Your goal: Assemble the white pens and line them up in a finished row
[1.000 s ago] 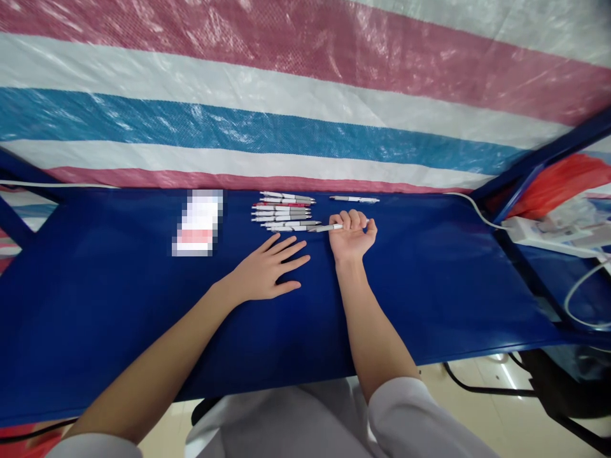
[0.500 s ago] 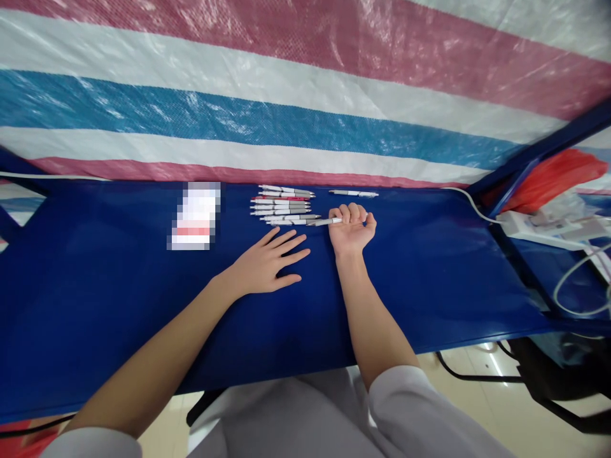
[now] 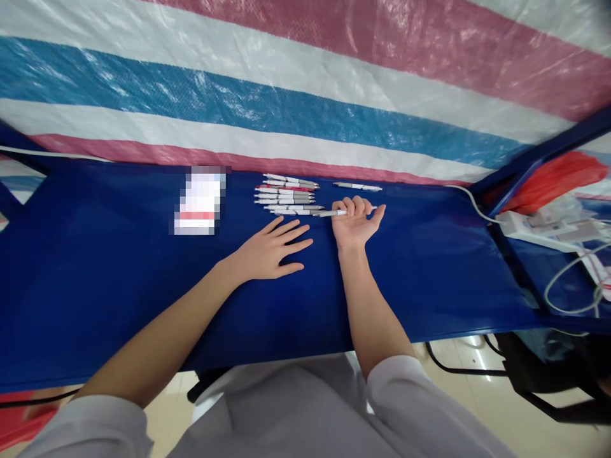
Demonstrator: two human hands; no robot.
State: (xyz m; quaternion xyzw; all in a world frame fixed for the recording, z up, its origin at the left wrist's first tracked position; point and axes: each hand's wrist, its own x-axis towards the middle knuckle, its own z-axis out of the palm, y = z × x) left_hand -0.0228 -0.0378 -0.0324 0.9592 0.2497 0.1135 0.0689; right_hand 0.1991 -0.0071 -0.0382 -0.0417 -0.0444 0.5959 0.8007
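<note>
My right hand (image 3: 356, 224) lies palm up on the blue table (image 3: 429, 267), fingers curled round a white and grey pen (image 3: 329, 213) whose tip points left; the thumb is lifted away. Just left of it is a neat row of several similar pens (image 3: 286, 194), one with a red barrel. My left hand (image 3: 272, 251) rests flat on the table, fingers spread, holding nothing, just below that row. A single pen (image 3: 357, 186) lies apart near the table's far edge, above my right hand.
A blurred white and red card or packet (image 3: 198, 200) lies left of the pens. A striped tarp (image 3: 305, 95) hangs behind the table. At the right are a blue frame bar (image 3: 529, 165), a white power strip (image 3: 529, 226) with cables, and a red bag (image 3: 554, 178).
My right thumb has lifted off the held pen and the hand has opened slightly. The camera has tilted a little; my left hand has stayed flat.
</note>
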